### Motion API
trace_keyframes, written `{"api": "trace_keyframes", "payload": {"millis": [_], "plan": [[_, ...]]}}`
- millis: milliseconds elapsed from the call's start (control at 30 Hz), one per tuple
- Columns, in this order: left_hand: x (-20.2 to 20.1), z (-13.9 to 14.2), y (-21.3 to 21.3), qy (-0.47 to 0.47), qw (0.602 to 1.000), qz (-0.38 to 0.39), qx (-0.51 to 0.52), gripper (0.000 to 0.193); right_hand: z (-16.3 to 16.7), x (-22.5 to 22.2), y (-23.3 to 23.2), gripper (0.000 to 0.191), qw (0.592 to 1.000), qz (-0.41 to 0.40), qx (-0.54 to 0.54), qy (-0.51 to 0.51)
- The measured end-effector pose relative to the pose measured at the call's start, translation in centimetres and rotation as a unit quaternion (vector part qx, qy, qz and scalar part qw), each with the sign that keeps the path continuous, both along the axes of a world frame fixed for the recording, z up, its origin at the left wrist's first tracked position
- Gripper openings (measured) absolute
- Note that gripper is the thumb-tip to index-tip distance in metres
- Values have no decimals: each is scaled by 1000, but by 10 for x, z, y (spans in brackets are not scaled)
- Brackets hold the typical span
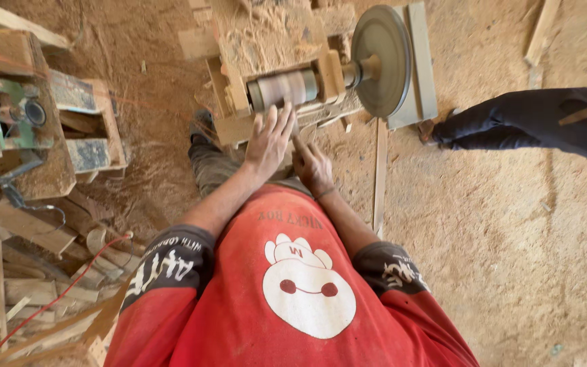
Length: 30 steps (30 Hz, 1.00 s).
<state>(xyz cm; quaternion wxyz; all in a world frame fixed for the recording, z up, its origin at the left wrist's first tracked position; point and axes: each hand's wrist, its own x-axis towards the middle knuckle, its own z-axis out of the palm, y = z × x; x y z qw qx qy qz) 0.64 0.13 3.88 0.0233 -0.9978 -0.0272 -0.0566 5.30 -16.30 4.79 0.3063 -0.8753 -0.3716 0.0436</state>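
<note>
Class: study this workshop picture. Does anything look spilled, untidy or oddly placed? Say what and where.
Sawdust covers the whole floor. Wood offcuts lie jumbled at the left. The left hand reaches bare beside the sanding drum, the right hand behind it.

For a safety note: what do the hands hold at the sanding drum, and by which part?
Right hand grips a thin wooden stick by its lower end; left hand lies flat, fingers spread, apparently pressing it to the drum.

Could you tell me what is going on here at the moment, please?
A person in a red shirt stands over a small wooden-framed sanding machine on a sawdust-covered floor. The left hand is spread flat by the sanding drum, and the right hand holds a thin wooden piece up towards it. Another person's leg shows at the right; scrap wood is piled at the left.
</note>
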Motion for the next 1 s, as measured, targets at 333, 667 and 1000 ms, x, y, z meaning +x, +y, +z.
{"api": "trace_keyframes", "payload": {"millis": [333,667,1000], "plan": [[-25,42,-13,94,657,244,-707,38,71,-12,1,34,987,-96,118,54],[2,99,46,145,749,245,-598,32,129,29,25,46,999,-8,34,-22],[44,132,99,449,777,88,-432,50,87,50,16,34,977,150,24,-147]]}}
